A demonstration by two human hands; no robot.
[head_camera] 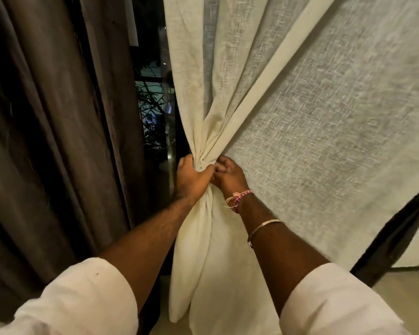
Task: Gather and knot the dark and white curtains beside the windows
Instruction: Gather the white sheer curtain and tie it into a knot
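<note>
Your left hand [191, 180] is clenched around the gathered neck of the white curtain [300, 112], with the thumb side uppermost. Your right hand [228, 175] touches it from the right, its fingers curled into the same bunch of cloth.

The white curtain hangs right of the window gap [153, 100]. Its folds converge from above into the grip. Below the hands the fabric falls as a loose twisted tail [203, 262] toward the floor.

The weave looks thin, soft and light. Expect it to crush easily and to offer little resistance. A loose knot may slip, so hold it at the neck, where the folds are tightest. Work the tail just below that point.

The dark curtain [53, 141] hangs ungathered along the left edge of the window gap. It appears heavier and thicker. It will likely need a fuller grasp.
</note>
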